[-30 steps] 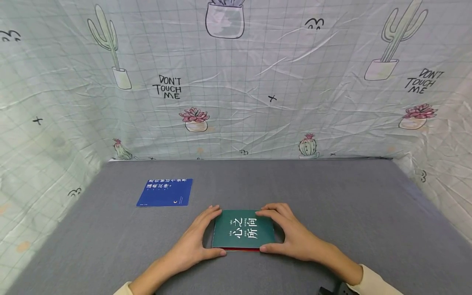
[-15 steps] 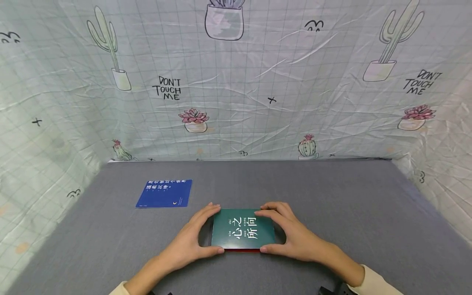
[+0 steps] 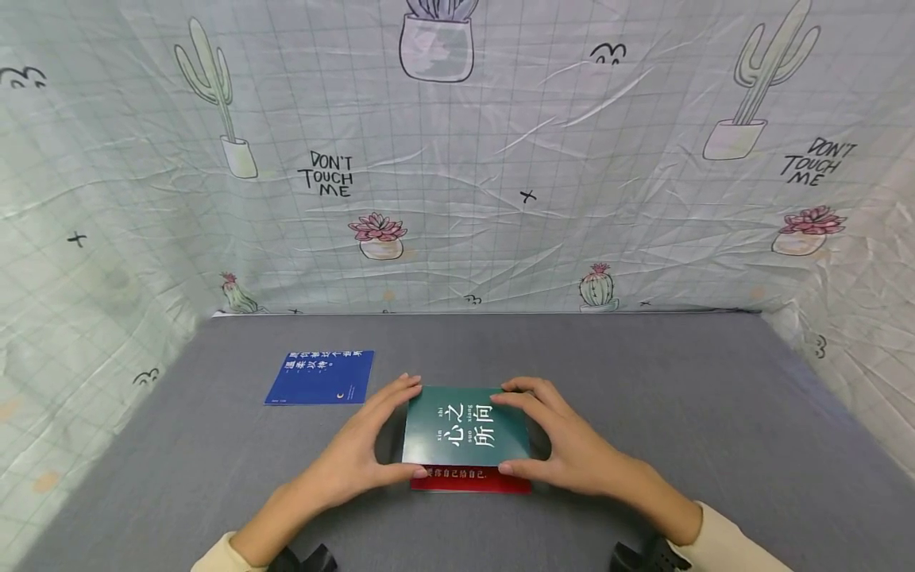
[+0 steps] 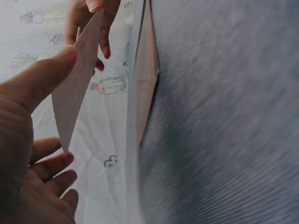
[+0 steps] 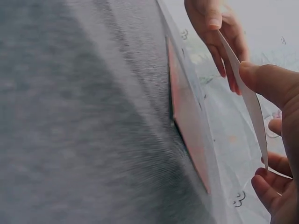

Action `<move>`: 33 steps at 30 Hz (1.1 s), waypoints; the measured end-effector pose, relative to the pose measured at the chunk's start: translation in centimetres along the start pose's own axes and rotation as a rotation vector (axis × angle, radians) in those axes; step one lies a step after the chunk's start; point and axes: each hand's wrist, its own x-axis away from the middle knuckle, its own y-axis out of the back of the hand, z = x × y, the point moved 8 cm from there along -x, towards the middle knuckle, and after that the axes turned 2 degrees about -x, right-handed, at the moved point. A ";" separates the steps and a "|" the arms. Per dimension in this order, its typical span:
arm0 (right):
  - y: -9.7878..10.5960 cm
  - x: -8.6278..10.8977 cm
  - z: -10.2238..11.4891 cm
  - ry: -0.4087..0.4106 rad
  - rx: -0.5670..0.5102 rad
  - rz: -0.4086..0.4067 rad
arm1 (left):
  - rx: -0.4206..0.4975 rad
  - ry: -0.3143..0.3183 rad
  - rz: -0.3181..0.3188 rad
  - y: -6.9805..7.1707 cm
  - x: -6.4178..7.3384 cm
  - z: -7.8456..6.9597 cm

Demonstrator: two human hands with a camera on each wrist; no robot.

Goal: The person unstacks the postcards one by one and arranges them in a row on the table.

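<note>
A thin green card point(image 3: 457, 449) with white Chinese lettering is pinched between my two hands in the head view. My left hand point(image 3: 353, 453) grips its left end, thumb at the near edge and fingertips at the far edge. At the right end, my right hand point(image 3: 579, 449) holds it the same way. Both wrist views show the card's pale underside point(image 4: 77, 93) raised off the table. Below it lies a red card point(image 3: 475, 481) with lettering, mostly hidden by the green one. From the right wrist, this red card looks like the top of a low stack point(image 5: 184, 121).
A blue card point(image 3: 318, 381) with white lettering lies flat on the grey tabletop point(image 3: 643, 373), left of and beyond my left hand. A pale curtain point(image 3: 457, 159) printed with cacti encloses the back and sides. Dark wrist gear point(image 3: 646, 556) shows by the right sleeve.
The green card has risen from the stack and shifted slightly away, with both hands moving along with it. More of the red card beneath is now exposed at the near side.
</note>
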 end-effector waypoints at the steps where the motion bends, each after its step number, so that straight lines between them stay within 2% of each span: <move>1: 0.1 -0.2 0.1 0.001 -0.004 -0.002 | -0.006 0.000 -0.002 0.2 -0.1 0.0; 9: 0.7 -2.0 0.6 0.036 0.006 -0.027 | -0.034 -0.024 -0.041 1.6 -0.9 0.2; 13: 0.8 -2.8 0.8 0.060 0.024 -0.038 | -0.042 -0.001 -0.042 2.1 -1.1 0.7; 20: 0.7 -3.9 0.6 0.064 0.047 -0.042 | -0.043 0.021 -0.007 2.8 -1.9 1.4; 28: 0.5 -5.4 0.2 0.087 0.031 -0.055 | -0.091 0.063 0.002 3.2 -2.7 2.6; 33: 0.4 -6.3 -0.2 0.078 0.010 -0.050 | -0.085 0.087 0.002 3.5 -3.1 3.5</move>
